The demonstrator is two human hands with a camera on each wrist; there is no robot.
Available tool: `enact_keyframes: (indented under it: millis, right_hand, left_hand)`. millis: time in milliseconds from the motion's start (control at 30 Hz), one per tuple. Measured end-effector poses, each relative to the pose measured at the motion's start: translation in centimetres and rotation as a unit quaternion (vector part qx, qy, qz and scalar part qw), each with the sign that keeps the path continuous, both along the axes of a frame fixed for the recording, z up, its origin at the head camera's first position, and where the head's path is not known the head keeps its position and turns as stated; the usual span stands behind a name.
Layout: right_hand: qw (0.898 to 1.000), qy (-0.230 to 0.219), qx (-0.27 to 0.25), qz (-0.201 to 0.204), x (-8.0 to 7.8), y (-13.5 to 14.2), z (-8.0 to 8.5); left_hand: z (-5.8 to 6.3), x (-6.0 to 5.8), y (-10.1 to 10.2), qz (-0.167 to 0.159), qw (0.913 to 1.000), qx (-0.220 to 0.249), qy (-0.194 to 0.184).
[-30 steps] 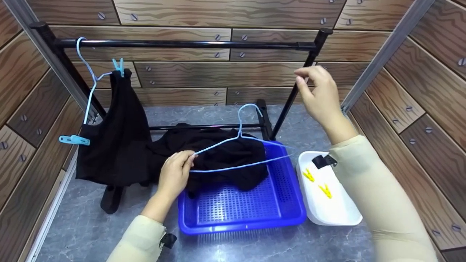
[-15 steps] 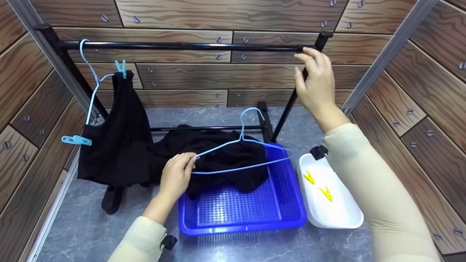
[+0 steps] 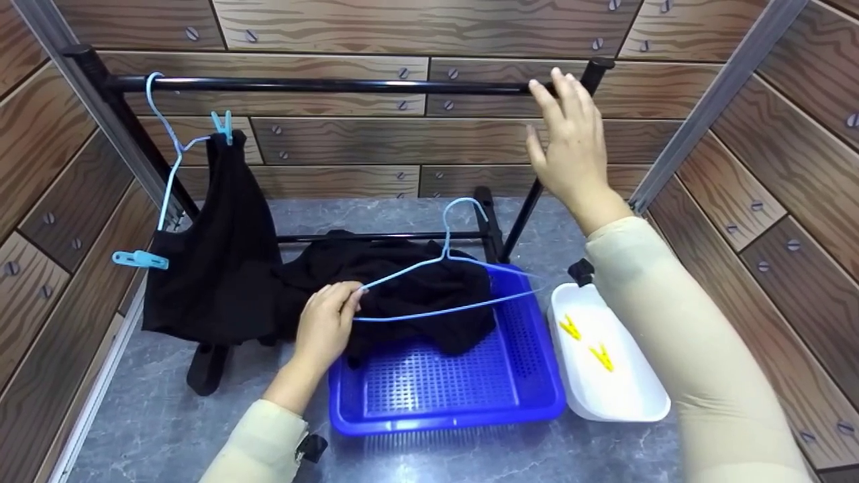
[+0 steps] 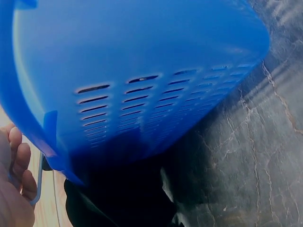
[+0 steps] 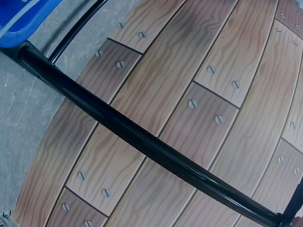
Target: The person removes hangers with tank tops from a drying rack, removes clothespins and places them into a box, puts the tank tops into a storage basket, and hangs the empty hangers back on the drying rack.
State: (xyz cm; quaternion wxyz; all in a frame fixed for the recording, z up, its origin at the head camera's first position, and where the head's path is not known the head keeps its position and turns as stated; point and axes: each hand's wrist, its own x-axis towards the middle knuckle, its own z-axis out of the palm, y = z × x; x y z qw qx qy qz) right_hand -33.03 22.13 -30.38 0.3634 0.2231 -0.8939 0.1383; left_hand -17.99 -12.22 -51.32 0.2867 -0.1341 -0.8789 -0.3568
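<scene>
My left hand holds one end of a light-blue clothes hanger, its hook pointing up, over the black cloth in the basket. At the left edge of the left wrist view, curled fingers show beside the hanger wire. Raised at the right end of the black rack's rail, my right hand has its fingers extended and overlaps the bar. A black garment hangs at the left from another blue hanger, with blue clothespins on it.
The blue perforated basket stands on the grey floor under the rack. To its right is a white tub holding yellow clothespins. Wood-patterned walls surround the rack, whose black post crosses the right wrist view.
My right hand has risen and shifted slightly left to the rail, its fingers spreading straighter. The left hand and its hanger have hardly moved.
</scene>
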Motion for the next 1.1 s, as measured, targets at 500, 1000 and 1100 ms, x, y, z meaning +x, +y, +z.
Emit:
enact_keyframes:
  millis: [500,1000,1100]
  right_hand:
    - [1.000,-0.007,0.027,-0.007,-0.7,-0.1,-0.2]
    - [0.999,-0.032,0.039,-0.008,-0.3,0.0,0.2]
    - [0.998,-0.037,0.043,-0.009,-0.3,0.0,0.3]
  left_hand:
    - [0.3,-0.5,-0.5,0.009,0.9997,0.013,0.016]
    - [4.9,-1.8,-2.5,0.044,0.9957,0.041,0.071]
    - [5.7,-1.8,-2.3,0.065,0.9941,0.041,0.077]
